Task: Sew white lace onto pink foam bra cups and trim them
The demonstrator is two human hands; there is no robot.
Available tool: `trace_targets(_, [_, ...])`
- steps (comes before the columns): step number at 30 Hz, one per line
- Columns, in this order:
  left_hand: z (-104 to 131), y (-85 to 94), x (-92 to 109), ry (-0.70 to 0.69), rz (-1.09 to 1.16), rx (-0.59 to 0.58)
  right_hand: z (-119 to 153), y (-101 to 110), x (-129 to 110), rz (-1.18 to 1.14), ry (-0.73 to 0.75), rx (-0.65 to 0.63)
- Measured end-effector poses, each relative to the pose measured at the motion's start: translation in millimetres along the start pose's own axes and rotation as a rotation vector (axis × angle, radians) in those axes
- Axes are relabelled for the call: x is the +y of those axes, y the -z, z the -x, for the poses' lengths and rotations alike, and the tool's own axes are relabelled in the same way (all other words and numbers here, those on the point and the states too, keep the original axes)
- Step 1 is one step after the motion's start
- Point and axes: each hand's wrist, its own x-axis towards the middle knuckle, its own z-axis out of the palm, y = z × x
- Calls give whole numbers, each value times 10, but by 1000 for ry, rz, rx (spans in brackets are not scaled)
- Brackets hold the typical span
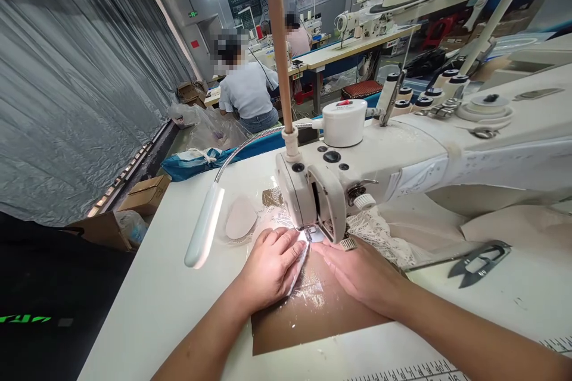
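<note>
A white sewing machine (pixel 299 193) stands over the table, its needle area lit. My left hand (pixel 272 262) lies just left of the needle, fingers bent together on a folded piece of white fabric (pixel 298 271). On the right of the needle, my right hand (pixel 357 268) rests with its fingertips near the presser foot, partly behind the machine head; whether it grips fabric is hidden. Both hands are over a brown, shiny plate (pixel 308 318). Cream lace fabric (pixel 384 235) spreads behind my right hand. A pale oval pad (pixel 241 217) lies left of the machine head.
A lamp (pixel 204 226) on a bent neck hangs at the left. Black thread snips (pixel 480 262) lie at the right, above a printed ruler (pixel 424 369). Thread cones (pixel 402 106) stand behind the machine. Two people sit at machines farther back.
</note>
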Motion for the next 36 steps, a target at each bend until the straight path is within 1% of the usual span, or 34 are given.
trace_targets(5, [58,48,45,-1,111,3,-1,51,-15,-43,-34,-70])
trace_targets(7, [62,45,64,11,153,4,4,56,-14,-49,-43,-82])
trace_targets(9, [55,26,85,31,147,22,10,53,-9,-44,-46,-82])
trace_targets(13, [31,-17,105,70,102,87,24,26,13,-46,-33,-54])
trace_targets(18, [21,-3,69,91,265,91,41,-17,33,-22,-5,-10])
trace_targets(20, [26,11,60,96,295,89,44,-26,36,-21,12,12])
trace_targets(22, [33,25,63,99,310,77,47,-27,39,-35,35,23])
trace_targets(25, [47,48,67,101,335,44,51,-15,45,-41,84,-16])
trace_targets(29, [60,66,46,25,278,-21,61,-1,47,-18,134,-60])
trace_targets(32, [67,56,33,-39,181,-78,77,-9,42,-18,124,-66])
trace_targets(36, [58,39,62,-48,103,-103,95,-33,31,22,88,-71])
